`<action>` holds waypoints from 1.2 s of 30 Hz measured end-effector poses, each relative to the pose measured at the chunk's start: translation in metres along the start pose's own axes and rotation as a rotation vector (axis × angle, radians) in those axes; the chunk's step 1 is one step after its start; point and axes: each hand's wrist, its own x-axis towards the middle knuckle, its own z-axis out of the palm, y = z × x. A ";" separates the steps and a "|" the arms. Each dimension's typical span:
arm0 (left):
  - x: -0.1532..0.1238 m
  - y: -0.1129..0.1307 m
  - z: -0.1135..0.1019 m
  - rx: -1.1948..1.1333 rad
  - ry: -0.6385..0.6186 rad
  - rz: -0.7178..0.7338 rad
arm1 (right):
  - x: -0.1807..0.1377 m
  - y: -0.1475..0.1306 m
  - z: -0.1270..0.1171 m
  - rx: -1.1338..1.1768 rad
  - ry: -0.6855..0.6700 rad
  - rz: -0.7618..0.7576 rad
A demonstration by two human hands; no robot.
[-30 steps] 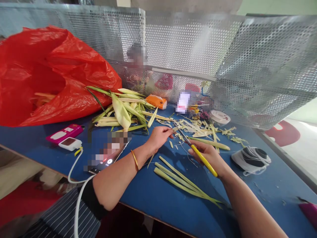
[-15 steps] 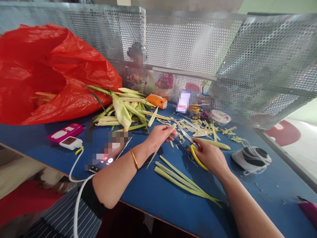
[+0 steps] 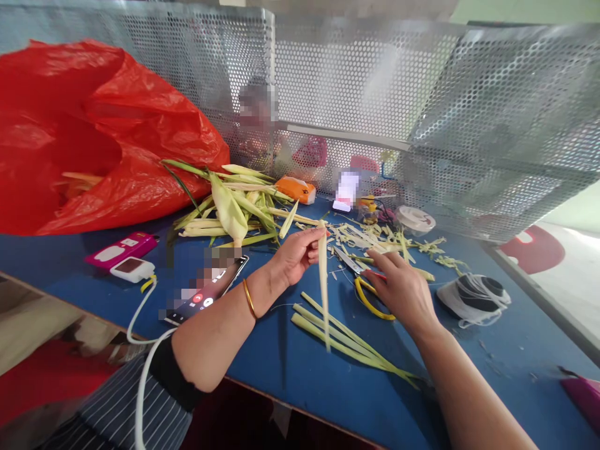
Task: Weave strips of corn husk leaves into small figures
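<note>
My left hand point(image 3: 300, 252) pinches the top end of a pale green leaf strip point(image 3: 323, 287), which hangs straight down over the blue table point(image 3: 281, 369). My right hand point(image 3: 398, 289) rests on the table with its fingers stretched over yellow-handled scissors point(image 3: 363, 284) that lie flat under it. Three trimmed leaf strips point(image 3: 347, 340) lie side by side in front of both hands. A pile of green and cream leaves point(image 3: 234, 209) sits behind my left hand.
A big red plastic bag point(image 3: 94, 137) fills the left. A phone point(image 3: 204, 294), a pink power bank point(image 3: 122, 247) with a white cable, an orange box point(image 3: 296, 189), leaf scraps point(image 3: 375, 240), a tape roll point(image 3: 415, 220) and a thread spool point(image 3: 478, 294) lie about. Perforated metal screens point(image 3: 375, 87) wall the back.
My right hand has laid the scissors down on the table and opened over them. My left hand has lifted the leaf strip so that it now hangs upright.
</note>
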 end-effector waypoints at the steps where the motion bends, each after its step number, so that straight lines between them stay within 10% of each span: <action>1: -0.001 -0.002 0.001 0.009 -0.020 -0.024 | -0.001 -0.004 -0.002 0.072 0.064 -0.018; 12: -0.009 -0.031 0.012 0.370 -0.134 -0.243 | -0.007 -0.032 -0.011 0.674 0.228 -0.094; 18: -0.020 -0.017 0.010 1.284 -0.461 0.001 | 0.002 -0.014 -0.018 0.913 0.572 0.494; 23: -0.029 -0.016 0.008 1.777 -0.711 0.055 | 0.006 -0.003 -0.010 1.129 0.506 0.622; 36: -0.028 -0.015 0.011 1.556 -0.679 0.007 | 0.005 0.010 -0.017 1.119 0.519 0.622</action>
